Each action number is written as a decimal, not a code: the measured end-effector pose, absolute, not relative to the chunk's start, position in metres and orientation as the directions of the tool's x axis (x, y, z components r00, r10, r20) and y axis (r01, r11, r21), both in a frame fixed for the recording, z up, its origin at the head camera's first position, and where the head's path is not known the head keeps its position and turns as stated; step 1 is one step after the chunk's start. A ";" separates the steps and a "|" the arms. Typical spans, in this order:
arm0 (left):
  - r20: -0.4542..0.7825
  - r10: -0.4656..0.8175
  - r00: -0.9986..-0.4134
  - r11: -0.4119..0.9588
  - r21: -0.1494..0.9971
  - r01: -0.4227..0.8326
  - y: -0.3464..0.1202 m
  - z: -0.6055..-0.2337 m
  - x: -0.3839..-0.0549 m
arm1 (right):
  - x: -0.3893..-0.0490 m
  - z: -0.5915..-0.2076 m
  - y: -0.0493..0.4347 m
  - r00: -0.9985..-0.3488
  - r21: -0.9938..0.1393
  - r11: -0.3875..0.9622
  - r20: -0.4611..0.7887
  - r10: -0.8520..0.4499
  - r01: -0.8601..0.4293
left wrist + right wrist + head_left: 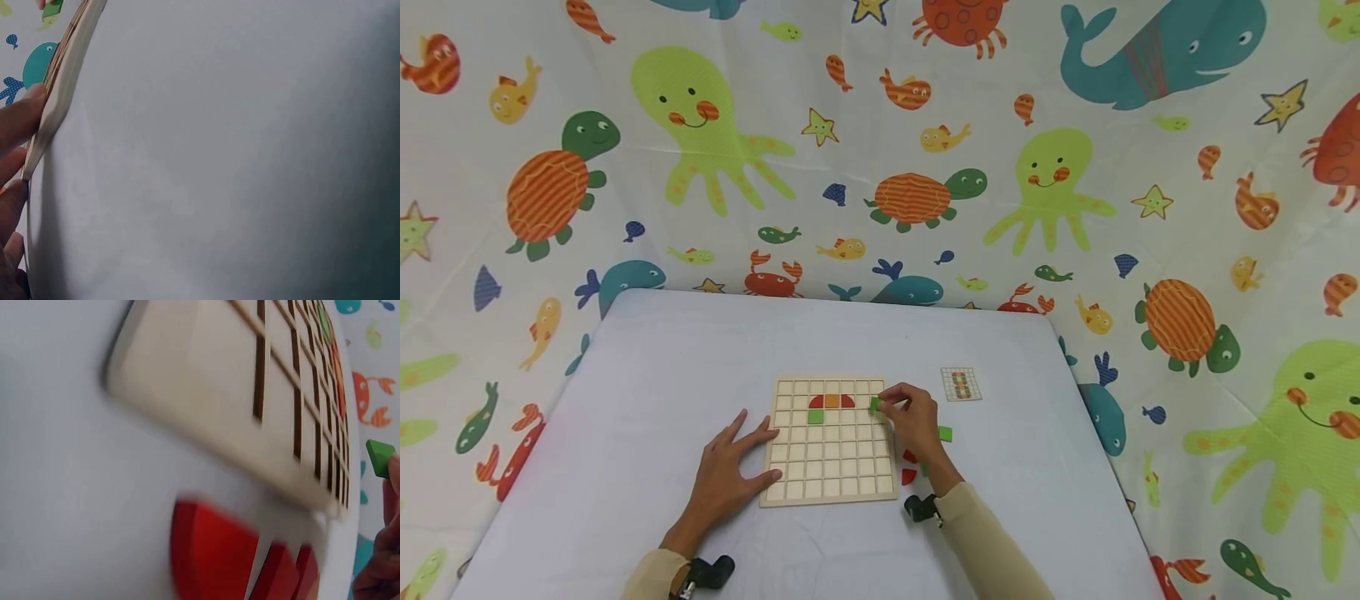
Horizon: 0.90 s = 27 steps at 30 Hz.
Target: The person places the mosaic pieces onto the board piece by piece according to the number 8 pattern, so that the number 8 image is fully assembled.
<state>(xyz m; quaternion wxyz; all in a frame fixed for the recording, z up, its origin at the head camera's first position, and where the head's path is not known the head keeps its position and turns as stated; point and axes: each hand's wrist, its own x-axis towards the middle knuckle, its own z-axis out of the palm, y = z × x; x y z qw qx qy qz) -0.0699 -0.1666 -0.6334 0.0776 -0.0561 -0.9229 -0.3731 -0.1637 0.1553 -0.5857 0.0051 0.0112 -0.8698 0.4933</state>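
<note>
A square wooden grid board (797, 472) lies on the table. Near its top sit two red quarter-round pieces (817, 402) with an orange square (832, 401) between them, and a green square (816, 417) below the left red one. My right hand (914, 421) pinches another green square tile (380, 459) between thumb and fingers, over the board's upper right edge. My left hand (730, 467) rests against the board's left edge, fingers spread; in the left wrist view its fingertips (37, 92) touch the rim.
Right of the board lie loose red pieces (215, 553), partly hidden by the right arm, and a green square (945, 433). A small pattern card (961, 384) lies beyond them. White cloth covers the table (700, 350); a sea-animal curtain (850, 275) hangs behind.
</note>
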 end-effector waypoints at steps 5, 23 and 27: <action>0.189 0.048 -0.981 0.716 0.679 0.166 -0.168 -0.634 -0.070 | -0.164 -0.588 0.133 -0.997 -0.871 0.490 -0.002 -0.084 -0.039; 0.171 0.049 -0.984 0.720 0.677 0.154 -0.167 -0.634 -0.071 | -0.160 -0.594 0.102 -0.996 -0.757 0.653 -0.058 -0.064 0.002; 0.173 0.051 -0.984 0.718 0.678 0.157 -0.168 -0.635 -0.071 | -0.160 -0.595 0.099 -0.998 -0.711 0.703 -0.056 -0.036 0.014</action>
